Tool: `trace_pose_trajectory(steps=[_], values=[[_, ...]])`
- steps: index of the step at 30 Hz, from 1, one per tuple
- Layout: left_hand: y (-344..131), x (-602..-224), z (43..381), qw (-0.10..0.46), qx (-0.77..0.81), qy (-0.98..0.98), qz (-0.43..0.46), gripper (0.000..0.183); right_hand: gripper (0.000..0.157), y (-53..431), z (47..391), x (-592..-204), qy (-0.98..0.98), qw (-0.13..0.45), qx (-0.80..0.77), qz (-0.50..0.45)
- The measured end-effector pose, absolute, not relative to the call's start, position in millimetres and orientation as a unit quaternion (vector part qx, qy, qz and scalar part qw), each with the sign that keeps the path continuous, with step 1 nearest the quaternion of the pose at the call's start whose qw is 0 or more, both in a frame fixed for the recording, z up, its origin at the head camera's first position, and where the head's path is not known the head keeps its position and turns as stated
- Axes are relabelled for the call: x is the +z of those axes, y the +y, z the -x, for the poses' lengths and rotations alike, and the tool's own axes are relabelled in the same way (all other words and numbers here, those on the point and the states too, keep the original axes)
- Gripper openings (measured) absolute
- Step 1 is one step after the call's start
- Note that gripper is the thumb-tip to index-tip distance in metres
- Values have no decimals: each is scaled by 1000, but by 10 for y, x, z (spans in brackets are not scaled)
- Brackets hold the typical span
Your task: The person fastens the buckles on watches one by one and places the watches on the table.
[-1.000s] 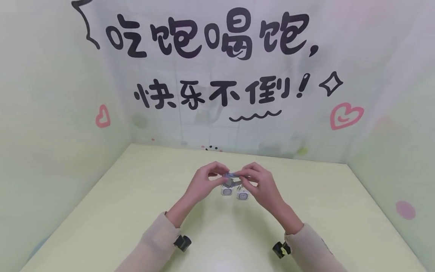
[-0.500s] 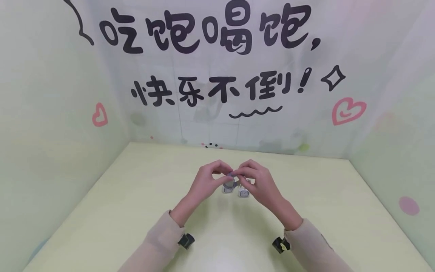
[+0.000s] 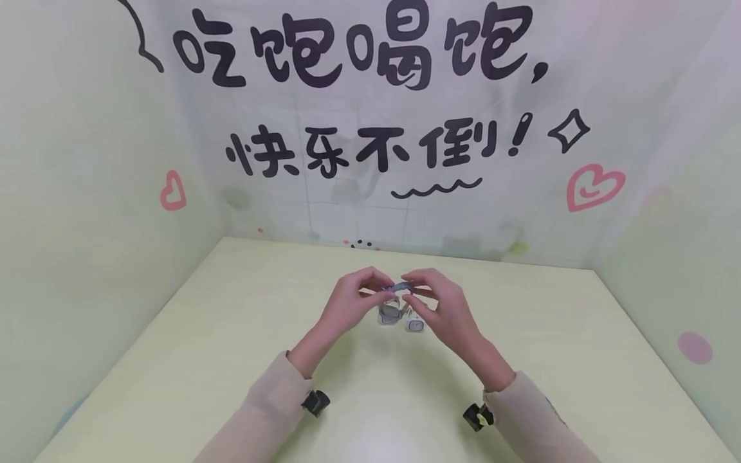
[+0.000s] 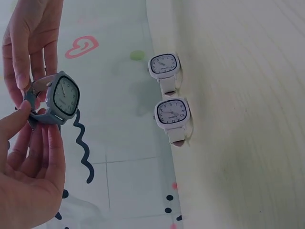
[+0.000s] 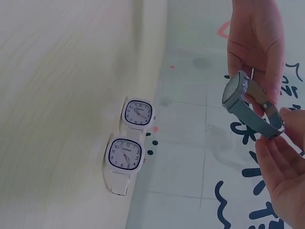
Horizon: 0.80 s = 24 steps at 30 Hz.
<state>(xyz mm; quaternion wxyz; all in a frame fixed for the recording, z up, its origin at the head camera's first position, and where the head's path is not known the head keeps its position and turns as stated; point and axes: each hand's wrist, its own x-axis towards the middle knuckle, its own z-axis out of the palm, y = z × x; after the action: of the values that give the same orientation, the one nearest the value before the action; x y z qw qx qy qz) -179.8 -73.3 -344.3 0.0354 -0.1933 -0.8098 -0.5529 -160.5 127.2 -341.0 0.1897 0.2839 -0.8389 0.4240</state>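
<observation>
Both hands hold a grey-blue wristwatch [image 4: 66, 95] above the table. Its strap curves into a loop, and the square face with rounded corners hangs below the fingers in the head view. My left hand [image 3: 353, 299] pinches the strap between thumb and fingers. Across from it, the fingertips of my right hand [image 3: 442, 305] grip the strap near the buckle [image 5: 278, 131]. Two white wristwatches lie on the table under the hands: one white watch [image 5: 125, 153] and, beside it, another white watch [image 5: 138, 113]. In the head view, the held watch overlaps the left white one.
A pale yellow-green table [image 3: 231, 360] carries the watches. Printed cloth walls with dark lettering [image 3: 382, 148] and pink hearts stand at its back and sides. Small dark devices are strapped at the wrists, by the light sleeves [image 3: 272, 399].
The held watch's strap has been shifted between the fingers and now arches across the top between both hands. The hands have moved slightly up in the head view; the white watches stay on the table.
</observation>
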Motion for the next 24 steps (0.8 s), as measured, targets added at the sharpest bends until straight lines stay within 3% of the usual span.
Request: trace_pose_trajectory(steps=[7,17,24], values=[[-802,-3470,1855,22,-585,-793,168,18,41,1282,1606,-3464,-829,207,419,-307],[-868,-3444,1898,-36,-648,-752,114,23,66,1182,1652,-3466,-858,177,354,-326],[-988,-3478,1906,-77,-675,-730,74,27,67,1088,1701,-3458,-876,200,277,-341]])
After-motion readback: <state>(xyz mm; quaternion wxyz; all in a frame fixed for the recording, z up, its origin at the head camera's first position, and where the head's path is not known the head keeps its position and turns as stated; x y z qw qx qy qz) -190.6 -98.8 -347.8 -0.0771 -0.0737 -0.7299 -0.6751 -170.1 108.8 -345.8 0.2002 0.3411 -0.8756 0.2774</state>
